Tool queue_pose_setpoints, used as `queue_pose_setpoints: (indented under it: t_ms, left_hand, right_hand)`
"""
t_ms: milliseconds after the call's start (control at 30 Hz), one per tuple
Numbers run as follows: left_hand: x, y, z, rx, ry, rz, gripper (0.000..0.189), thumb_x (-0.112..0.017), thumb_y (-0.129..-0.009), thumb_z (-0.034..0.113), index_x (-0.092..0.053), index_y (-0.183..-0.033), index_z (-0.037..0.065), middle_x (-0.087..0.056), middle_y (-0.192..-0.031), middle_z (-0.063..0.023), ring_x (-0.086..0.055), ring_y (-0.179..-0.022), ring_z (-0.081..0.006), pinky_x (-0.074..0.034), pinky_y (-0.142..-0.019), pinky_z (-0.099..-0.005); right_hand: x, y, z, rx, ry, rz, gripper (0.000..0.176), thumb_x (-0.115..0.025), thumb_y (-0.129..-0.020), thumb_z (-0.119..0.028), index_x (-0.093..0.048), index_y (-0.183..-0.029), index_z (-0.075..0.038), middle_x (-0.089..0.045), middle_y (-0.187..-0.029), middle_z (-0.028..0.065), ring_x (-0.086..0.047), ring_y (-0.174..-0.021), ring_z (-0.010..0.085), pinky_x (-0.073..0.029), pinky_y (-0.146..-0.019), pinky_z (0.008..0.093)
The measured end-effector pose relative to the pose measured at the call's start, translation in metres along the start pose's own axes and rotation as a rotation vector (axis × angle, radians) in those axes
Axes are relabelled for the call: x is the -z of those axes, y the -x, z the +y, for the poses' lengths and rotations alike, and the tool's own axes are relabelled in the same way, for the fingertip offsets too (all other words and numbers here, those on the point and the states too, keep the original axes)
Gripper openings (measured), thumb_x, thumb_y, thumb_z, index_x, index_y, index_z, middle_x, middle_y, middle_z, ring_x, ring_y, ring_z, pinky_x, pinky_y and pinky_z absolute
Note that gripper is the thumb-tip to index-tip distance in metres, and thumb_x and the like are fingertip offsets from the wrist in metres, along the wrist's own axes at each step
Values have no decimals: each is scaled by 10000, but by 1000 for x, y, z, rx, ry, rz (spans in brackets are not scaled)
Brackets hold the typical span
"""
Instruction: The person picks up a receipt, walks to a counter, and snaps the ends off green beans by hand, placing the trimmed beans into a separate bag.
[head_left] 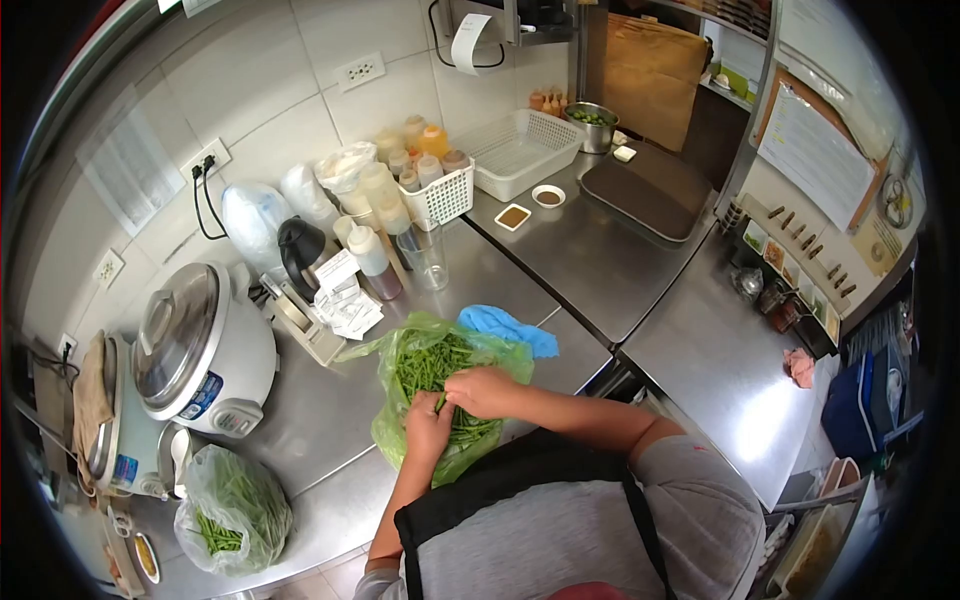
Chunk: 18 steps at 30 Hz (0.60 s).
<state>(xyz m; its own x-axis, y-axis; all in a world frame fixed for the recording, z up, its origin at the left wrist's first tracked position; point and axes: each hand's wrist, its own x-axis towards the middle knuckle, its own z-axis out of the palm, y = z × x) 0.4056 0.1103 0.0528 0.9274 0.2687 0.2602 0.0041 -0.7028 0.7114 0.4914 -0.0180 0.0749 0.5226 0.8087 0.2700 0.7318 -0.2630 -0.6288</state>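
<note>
An open light-green plastic bag lies on the steel counter in front of me, full of thin green stalks that look like string beans. Over the bag's middle, my left hand and my right hand meet with fingertips pinched close together. A bit of green stalk appears between them; the fingers partly hide it. Right behind the bag lies a crumpled blue cloth. A second, clear plastic bag with similar green pieces stands to the left.
A rice cooker stands at the left. Along the wall are a black jug, squeeze bottles, a paper-slip holder and a white basket. Farther back are two sauce dishes, a brown tray and a metal pot.
</note>
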Motion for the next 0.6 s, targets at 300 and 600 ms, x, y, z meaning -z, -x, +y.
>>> queue_pose_setpoints:
  t_ms: [300,600]
  left_hand:
    - [10,-5,-1,231,493,194,97,-550,-780,75,-578,-843,7,-584,-750,-39,-504,-688,-100,-417,-634,-249]
    - [1,-5,-7,238,767,232,97,-503,-821,74,-537,-892,17,-487,-645,24,-399,-509,-37,-317,-451,-181]
  right_hand:
    - [-2,-13,27,-152,37,13,144,-504,-774,-166,-562,-846,-56,-573,-819,104,-558,-758,250,-439,-666,357]
    - [-29,-5,9,-181,-359,-93,195,-489,-823,-218,-509,-812,-25,-571,-680,112,-559,-607,238,-430,-569,316]
